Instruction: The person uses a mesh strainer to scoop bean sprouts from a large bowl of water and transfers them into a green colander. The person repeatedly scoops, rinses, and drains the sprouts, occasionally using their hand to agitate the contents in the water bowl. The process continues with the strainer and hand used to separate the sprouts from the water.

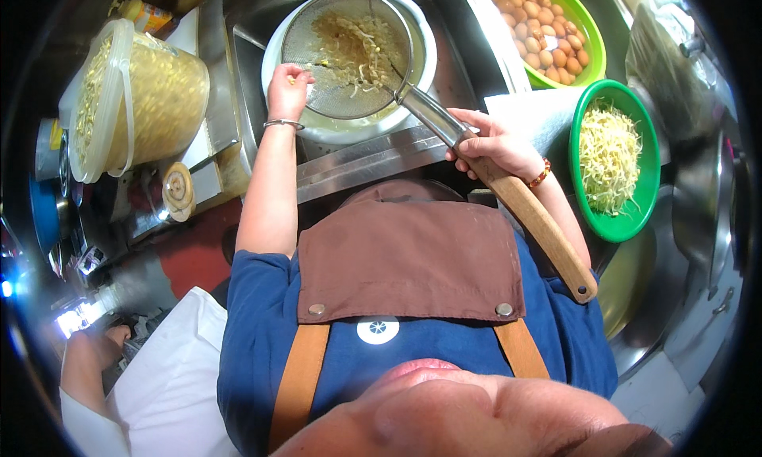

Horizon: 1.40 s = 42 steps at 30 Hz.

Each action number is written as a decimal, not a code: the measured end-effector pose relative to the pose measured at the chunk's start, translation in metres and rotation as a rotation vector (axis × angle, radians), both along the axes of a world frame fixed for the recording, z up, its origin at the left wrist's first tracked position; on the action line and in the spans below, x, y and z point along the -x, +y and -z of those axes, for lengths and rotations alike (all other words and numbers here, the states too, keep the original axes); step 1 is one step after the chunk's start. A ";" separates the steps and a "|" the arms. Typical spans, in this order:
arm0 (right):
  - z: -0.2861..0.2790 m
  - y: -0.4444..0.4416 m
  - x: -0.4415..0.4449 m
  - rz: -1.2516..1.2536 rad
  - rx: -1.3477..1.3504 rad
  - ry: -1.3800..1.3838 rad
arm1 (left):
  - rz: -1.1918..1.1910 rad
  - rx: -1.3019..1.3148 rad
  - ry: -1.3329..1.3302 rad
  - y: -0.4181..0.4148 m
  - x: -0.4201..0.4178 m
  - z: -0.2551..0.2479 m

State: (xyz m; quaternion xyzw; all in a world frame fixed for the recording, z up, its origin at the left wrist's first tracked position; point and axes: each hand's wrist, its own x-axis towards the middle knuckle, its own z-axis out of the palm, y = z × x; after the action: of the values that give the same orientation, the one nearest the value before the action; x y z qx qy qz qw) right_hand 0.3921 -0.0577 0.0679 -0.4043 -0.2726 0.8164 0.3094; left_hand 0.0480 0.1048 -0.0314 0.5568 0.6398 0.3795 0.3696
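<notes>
My right hand [497, 144] grips the long wooden handle [536, 225] of a round wire-mesh strainer [357, 96]. The strainer's bowl lies over a white basin [425, 46] in a metal sink, and a wet heap of bean sprouts and brownish hulls [363, 52] rests in its mesh. At the strainer's left rim is my left hand [290, 94], its fingers curled together around a few small yellow bean sprout bits [292, 80].
A clear plastic bucket of bean sprouts [166, 94] stands at left, near a rolled tan object [178, 191]. To the right are a lime-green bowl of brown eggs [595, 40] and a green bowl of bean sprouts [576, 153]. Another person's arm [86, 362] shows at lower left.
</notes>
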 end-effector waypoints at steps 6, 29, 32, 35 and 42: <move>-0.001 -0.002 -0.001 0.020 -0.008 -0.034 | -0.015 -0.084 -0.295 -0.015 0.006 -0.043; -0.016 0.038 -0.024 0.222 -0.201 -0.524 | 0.058 0.227 -1.067 -0.050 0.043 -0.022; -0.012 0.043 -0.024 0.167 -0.208 -0.595 | 0.079 0.244 -1.037 -0.060 0.046 -0.022; 0.004 0.046 -0.019 0.118 -0.241 -0.678 | 0.084 0.258 -1.013 -0.068 0.050 -0.024; 0.008 0.043 0.019 -0.047 -0.123 -0.679 | 0.075 0.280 -1.031 -0.086 0.056 -0.029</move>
State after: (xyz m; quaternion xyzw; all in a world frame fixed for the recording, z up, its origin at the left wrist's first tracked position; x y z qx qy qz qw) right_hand 0.3730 -0.0151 0.0601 -0.6271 -0.4179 0.6243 0.2056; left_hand -0.0079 0.0186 -0.0027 0.2661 0.3993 0.5013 0.7200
